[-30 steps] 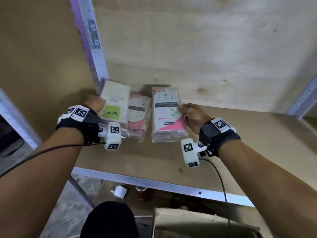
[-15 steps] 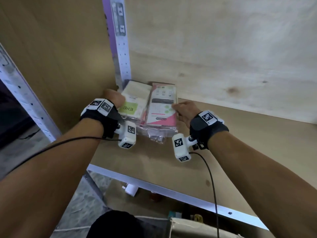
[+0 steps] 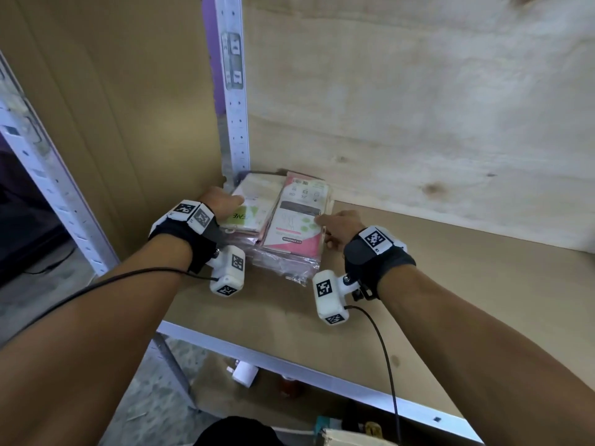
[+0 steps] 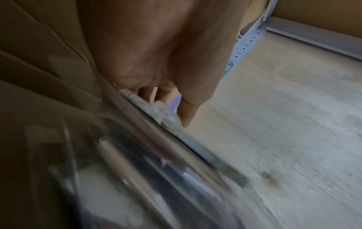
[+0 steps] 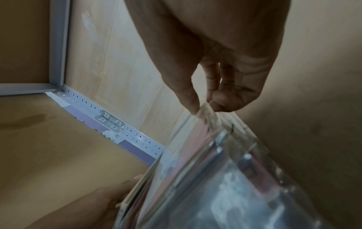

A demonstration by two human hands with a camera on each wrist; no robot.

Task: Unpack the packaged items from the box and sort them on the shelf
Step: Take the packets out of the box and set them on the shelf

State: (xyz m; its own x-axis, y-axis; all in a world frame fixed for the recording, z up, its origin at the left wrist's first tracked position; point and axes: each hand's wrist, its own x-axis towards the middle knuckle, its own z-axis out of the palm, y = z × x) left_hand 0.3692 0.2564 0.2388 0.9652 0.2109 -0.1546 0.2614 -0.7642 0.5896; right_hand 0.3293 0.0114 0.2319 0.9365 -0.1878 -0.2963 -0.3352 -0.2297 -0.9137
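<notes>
Plywood backs the shelf [image 3: 450, 284] where my stack of packaged items [image 3: 283, 226] lies in the back-left corner against the metal upright [image 3: 236, 117]. My left hand [image 3: 219, 202] curls round its left edge, thumb on top, while my right hand [image 3: 338, 225] pinches the right edge between thumb and fingers [image 5: 225, 100].

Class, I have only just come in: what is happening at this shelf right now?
A person is setting flat plastic-wrapped packets into the back left corner of a wooden shelf, against the metal upright. The left hand holds the pile's left side, beside a packet with a green label. The right hand pinches the right edge of the pink-and-white packet. A cardboard box shows below.
</notes>
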